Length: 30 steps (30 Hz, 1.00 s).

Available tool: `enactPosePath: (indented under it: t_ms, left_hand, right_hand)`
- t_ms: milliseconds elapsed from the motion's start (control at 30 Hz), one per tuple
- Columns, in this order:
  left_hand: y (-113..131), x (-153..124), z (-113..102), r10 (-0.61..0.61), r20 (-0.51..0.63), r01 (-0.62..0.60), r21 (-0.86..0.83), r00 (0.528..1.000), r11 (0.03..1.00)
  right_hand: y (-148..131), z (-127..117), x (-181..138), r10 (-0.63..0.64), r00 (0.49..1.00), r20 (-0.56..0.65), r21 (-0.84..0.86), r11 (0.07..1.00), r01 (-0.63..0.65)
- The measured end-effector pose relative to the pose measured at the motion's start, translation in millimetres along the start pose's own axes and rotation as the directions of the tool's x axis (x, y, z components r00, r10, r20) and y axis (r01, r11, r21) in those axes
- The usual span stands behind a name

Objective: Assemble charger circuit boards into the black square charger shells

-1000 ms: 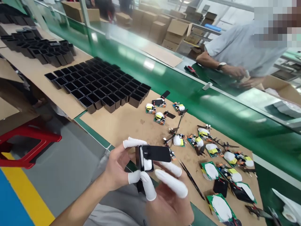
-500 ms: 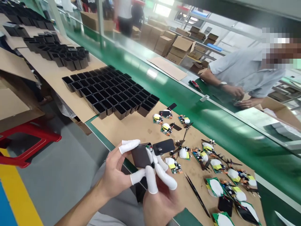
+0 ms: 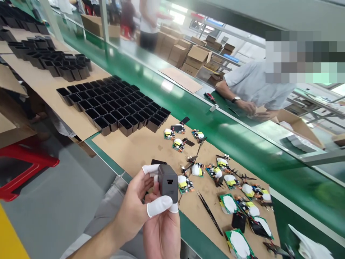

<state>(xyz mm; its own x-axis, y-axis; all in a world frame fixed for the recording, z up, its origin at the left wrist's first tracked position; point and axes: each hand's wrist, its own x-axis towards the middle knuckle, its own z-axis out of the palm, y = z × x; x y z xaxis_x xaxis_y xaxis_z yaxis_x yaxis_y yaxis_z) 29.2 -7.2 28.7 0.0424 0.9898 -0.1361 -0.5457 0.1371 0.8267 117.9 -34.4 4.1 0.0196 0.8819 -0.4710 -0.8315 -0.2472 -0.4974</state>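
A dark plastic charger case (image 3: 170,192) is held over the table's near edge, its end with a small slot turned toward me. My left hand (image 3: 132,201), in white finger cots, grips it with the thumb low on the near face and the fingers at its far left side. From below, my right hand (image 3: 163,230) is closed around the case too, a white-capped finger or thumb showing under its lower corner; most of its fingers are hidden. Behind the case a flat black cover (image 3: 159,162) pokes out. Whether circuit parts sit inside is hidden.
Rows of open black cases (image 3: 118,104) stand beyond my hands on the brown board. Circuit boards with white and yellow patches (image 3: 229,203) lie at right, near black tweezers (image 3: 210,212). A co-worker (image 3: 250,86) sits across the green belt (image 3: 185,111). A red stool (image 3: 29,162) stands left.
Both hands have turned the case so its slotted end faces me. My right hand has moved from its open side to beneath and behind it. The view has shifted right.
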Motion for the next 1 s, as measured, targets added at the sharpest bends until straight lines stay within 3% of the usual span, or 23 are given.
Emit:
enactPosePath:
  t_ms: [200, 533, 633, 700, 733, 767, 833, 867, 900, 933, 1000]
  left_hand:
    - [2.3, -3.6, 8.6, -0.030, -0.041, 0.029, -0.035, 0.999, 0.999]
    - [10.0, -5.8, 14.1, -0.021, -0.104, 0.020, -0.002, 0.994, 1.000]
    - [12.0, -7.7, 13.8, -0.029, -0.128, 0.031, 0.011, 0.991, 0.999]
    - [13.1, -9.6, 10.6, -0.033, -0.144, 0.035, 0.009, 0.989, 0.999]
    - [13.5, -10.5, 7.9, -0.033, -0.160, 0.034, 0.007, 0.987, 0.999]
    - [13.7, -11.4, 4.6, -0.035, -0.175, 0.037, 0.006, 0.984, 0.999]
    - [13.6, -12.1, -2.5, -0.049, -0.200, 0.053, 0.015, 0.979, 0.998]
    - [13.1, -11.9, -5.6, -0.062, -0.204, 0.068, 0.022, 0.977, 0.997]
    - [12.2, -11.6, -7.8, -0.079, -0.202, 0.086, 0.029, 0.976, 0.996]
    - [11.1, -11.2, -9.1, -0.093, -0.194, 0.101, 0.031, 0.976, 0.994]
    - [7.8, -11.1, -8.7, -0.110, -0.175, 0.117, 0.030, 0.978, 0.993]
  right_hand:
    - [0.2, 4.9, -2.8, 0.048, 0.998, 0.047, 0.062, 0.997, -0.051]
    - [5.6, 2.0, -9.4, -0.008, 1.000, -0.029, -0.002, 1.000, 0.008]
    - [8.7, -0.7, -11.0, -0.086, 0.995, -0.040, -0.113, 0.990, 0.081]
    - [-1.0, -10.7, -10.6, -0.232, 0.972, -0.025, -0.310, 0.926, 0.213]
    - [-11.7, -19.1, -9.6, -0.364, 0.931, -0.006, -0.446, 0.835, 0.323]
    - [-26.5, -29.7, -8.2, -0.504, 0.862, 0.044, -0.593, 0.681, 0.429]
    - [-66.0, -55.0, -5.7, -0.773, 0.587, 0.240, -0.824, 0.158, 0.545]
    - [-88.2, -68.3, -4.9, -0.781, 0.487, 0.391, -0.863, -0.128, 0.488]
    - [-109.7, -80.7, -4.6, -0.737, 0.466, 0.490, -0.864, -0.340, 0.371]
    - [-128.7, -91.4, -4.4, -0.683, 0.475, 0.555, -0.830, -0.493, 0.261]
    - [-154.7, -105.1, -3.9, -0.571, 0.557, 0.603, -0.744, -0.655, 0.135]
